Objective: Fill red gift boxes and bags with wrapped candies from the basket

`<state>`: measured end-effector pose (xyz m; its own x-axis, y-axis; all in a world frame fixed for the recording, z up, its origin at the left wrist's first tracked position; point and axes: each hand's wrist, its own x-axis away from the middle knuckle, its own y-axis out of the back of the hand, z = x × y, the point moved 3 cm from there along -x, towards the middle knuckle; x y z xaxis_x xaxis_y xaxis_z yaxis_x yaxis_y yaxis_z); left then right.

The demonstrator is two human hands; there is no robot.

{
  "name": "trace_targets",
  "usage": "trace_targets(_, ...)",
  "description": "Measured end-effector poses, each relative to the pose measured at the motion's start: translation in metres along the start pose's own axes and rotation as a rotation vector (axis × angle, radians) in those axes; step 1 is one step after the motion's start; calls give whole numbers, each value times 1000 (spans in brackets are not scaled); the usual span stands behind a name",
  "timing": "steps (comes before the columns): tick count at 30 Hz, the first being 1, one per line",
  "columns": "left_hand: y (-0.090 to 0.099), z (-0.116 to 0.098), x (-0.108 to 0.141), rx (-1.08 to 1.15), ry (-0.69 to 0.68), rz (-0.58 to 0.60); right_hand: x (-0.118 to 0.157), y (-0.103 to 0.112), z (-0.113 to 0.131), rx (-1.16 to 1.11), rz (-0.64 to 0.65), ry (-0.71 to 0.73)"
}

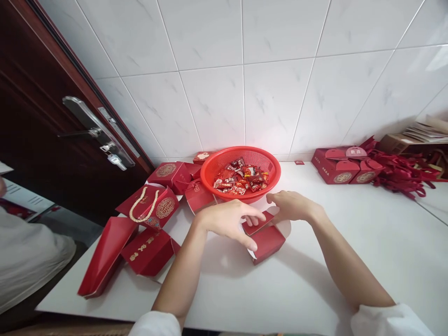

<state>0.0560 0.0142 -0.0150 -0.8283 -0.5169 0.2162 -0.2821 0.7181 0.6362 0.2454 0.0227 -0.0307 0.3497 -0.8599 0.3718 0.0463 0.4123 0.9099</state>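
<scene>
In front of the basket, a small red cardboard gift box (269, 243) lies on the white table between my two hands, its top flaps raised. At its left end is my left hand (227, 221), thumb on the near side and fingers curled over a flap. My right hand (292, 206) grips the box's far right edge by a pale inner flap; some of its fingertips are hidden behind the cardboard. Just beyond both hands stands a red plastic basket (206, 175) holding many wrapped candies (241, 179).
Several red boxes lie at the left, including one with a rope handle (144, 205) and a long tilted one (107, 256). Closed red boxes (345, 166) and a heap of dark red ribbons (401, 170) sit at the right. A person's pale clothing (31, 256) shows beside the door (45, 107).
</scene>
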Motion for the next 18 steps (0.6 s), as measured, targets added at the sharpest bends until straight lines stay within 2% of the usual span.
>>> trace_targets(5,-2,4,-3,-56,-32,58,8,4,-11,-103,49,38)
trace_targets(9,0,13,-2,-50,-85,123,20,11,-15,-176,37,66)
trace_targets(13,0,16,-8,-9,12,53,28,14,-11,-105,-3,85)
trace_targets(18,-7,6,-19,-118,147,-41,32,15,-3,-147,-2,155)
